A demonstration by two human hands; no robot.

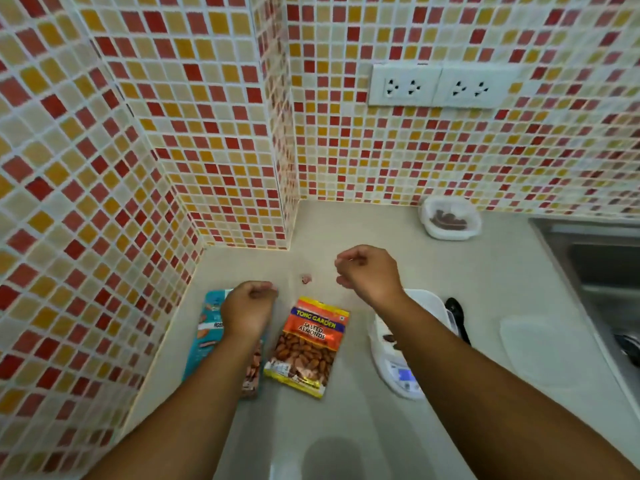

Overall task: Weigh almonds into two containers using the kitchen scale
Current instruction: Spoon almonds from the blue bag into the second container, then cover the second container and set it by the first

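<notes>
An orange bag of salted almonds (308,344) lies flat on the counter. To its left lies a blue almond bag (207,327), partly under my left forearm. My left hand (249,306) hovers over the blue bag's top with fingers curled, and nothing shows in it. My right hand (367,271) is raised farther back, also curled, with nothing visible in it. A white kitchen scale (398,372) with a lit display stands under my right forearm. It carries a clear container (429,303) with a few almonds (388,338). A second container (450,220) with almonds sits by the back wall.
A black spoon (457,317) lies right of the scale, and a translucent lid (540,348) beyond it. A small pink scrap (306,278) sits on the counter between my hands. The steel sink (606,271) is at the right edge. Tiled walls close the left and back.
</notes>
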